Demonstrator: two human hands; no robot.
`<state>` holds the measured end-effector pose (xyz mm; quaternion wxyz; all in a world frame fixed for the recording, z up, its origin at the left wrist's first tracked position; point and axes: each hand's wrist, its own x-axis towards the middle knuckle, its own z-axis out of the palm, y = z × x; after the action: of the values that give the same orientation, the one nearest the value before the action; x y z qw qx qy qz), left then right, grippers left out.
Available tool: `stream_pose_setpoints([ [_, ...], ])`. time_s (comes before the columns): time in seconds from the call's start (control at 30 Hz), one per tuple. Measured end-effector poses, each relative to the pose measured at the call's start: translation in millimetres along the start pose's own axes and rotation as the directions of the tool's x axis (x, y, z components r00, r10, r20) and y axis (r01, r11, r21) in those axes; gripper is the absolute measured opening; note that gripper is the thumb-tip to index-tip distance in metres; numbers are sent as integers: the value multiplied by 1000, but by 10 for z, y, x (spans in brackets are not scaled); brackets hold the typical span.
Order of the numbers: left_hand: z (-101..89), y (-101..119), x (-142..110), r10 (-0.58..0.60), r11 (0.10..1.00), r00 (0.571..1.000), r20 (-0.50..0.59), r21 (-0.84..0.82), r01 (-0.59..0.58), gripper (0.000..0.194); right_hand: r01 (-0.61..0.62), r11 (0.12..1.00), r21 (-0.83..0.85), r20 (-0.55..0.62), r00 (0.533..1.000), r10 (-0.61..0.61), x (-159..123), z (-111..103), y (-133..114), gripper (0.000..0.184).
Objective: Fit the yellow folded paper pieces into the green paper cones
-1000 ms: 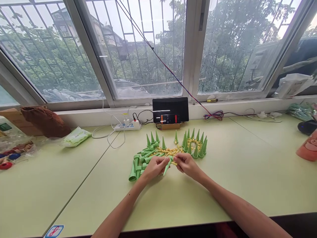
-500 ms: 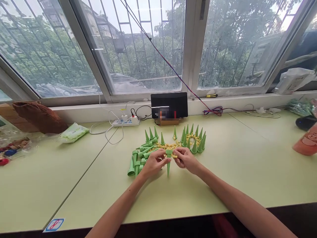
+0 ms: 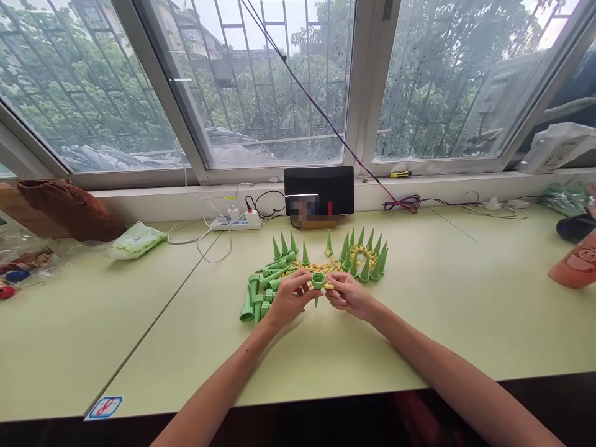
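Note:
My left hand point(image 3: 287, 298) is closed around a green plastic cone point(image 3: 318, 284), held with its round open end facing up toward me. My right hand point(image 3: 348, 293) pinches a small yellow piece point(image 3: 328, 286) right beside the cone's mouth. Behind my hands lies a heap of green cones point(image 3: 266, 287) on their sides, a scatter of small yellow pieces point(image 3: 321, 268), and a cluster of cones standing upright point(image 3: 365, 256).
The pale green table point(image 3: 442, 298) runs to a window sill. A black device point(image 3: 319, 190) leans at the back with a power strip point(image 3: 235, 221) and cables. A wipes pack point(image 3: 136, 238) and brown bag point(image 3: 69, 208) lie left; an orange object point(image 3: 575, 266) sits right.
The cone in my left hand has turned from lying slanted, to pointing tip down, to its open end facing me. My right hand has stayed at the cone's mouth with the yellow piece.

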<state>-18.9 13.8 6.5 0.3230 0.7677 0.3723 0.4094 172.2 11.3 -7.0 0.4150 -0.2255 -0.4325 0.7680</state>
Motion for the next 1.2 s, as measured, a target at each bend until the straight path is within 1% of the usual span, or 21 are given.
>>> stream_pose_setpoints([
  [0.13, 16, 27, 12, 3, 998, 1000, -11, 56, -2, 27, 7, 1000, -5, -28, 1000, -7, 12, 4, 0, 45],
  [0.23, 33, 25, 18, -47, 997, 999, -15, 61, 48, 27, 34, 999, 8, -59, 998, -33, 24, 25, -9, 46],
  [0.3, 31, 21, 19, -98, 995, 995, -8, 15, 98, 31, 63, 998, 24, -73, 995, -61, 30, 39, -21, 47],
  [0.4, 0, 44, 22, -159, 982, 987, 17, -102, 160, 46, 124, 992, -3, -107, 986, -124, 32, 44, -42, 47],
  [0.43, -16, 60, 26, -172, 975, 985, 16, -141, 172, 46, 142, 989, -31, -126, 981, -145, 30, 42, -46, 47],
  [0.47, -33, 77, 31, -191, 966, 982, 9, -178, 189, 43, 158, 985, -69, -147, 975, -166, 27, 40, -47, 46],
  [0.53, -63, 102, 46, -256, 940, 965, -48, -244, 237, 36, 181, 966, -182, -183, 959, -214, 15, 42, -43, 45],
  [0.6, -84, 102, 62, -314, 910, 948, -52, -302, 285, 45, 196, 921, -336, -188, 944, -269, -3, 55, -35, 43],
  [0.67, -92, 80, 72, -360, 875, 933, 18, -339, 345, 55, 208, 842, -497, -158, 933, -324, -25, 76, -26, 41],
  [0.73, -90, 53, 74, -378, 861, 920, 105, -324, 391, 62, 232, 732, -641, -93, 923, -374, -47, 97, -22, 40],
  [0.83, -82, 39, 64, -368, 879, 912, 179, -252, 404, 61, 273, 562, -781, 10, 905, -426, -70, 113, -22, 39],
  [0.9, -81, 50, 55, -361, 884, 910, 203, -238, 403, 55, 286, 500, -818, 44, 896, -441, -75, 117, -26, 37],
  [0.97, -84, 65, 50, -363, 879, 907, 212, -247, 409, 51, 289, 469, -834, 53, 890, -453, -74, 121, -27, 36],
  [1.03, -87, 73, 50, -368, 875, 906, 208, -251, 414, 48, 282, 459, -842, 46, 886, -461, -72, 126, -25, 36],
  [1.13, -88, 68, 50, -364, 875, 910, 198, -262, 407, 45, 265, 475, -839, 20, 888, -460, -69, 135, -14, 35],
  [1.2, -87, 59, 47, -353, 875, 915, 195, -278, 397, 44, 256, 506, -824, -1, 892, -453, -67, 135, -3, 35],
])
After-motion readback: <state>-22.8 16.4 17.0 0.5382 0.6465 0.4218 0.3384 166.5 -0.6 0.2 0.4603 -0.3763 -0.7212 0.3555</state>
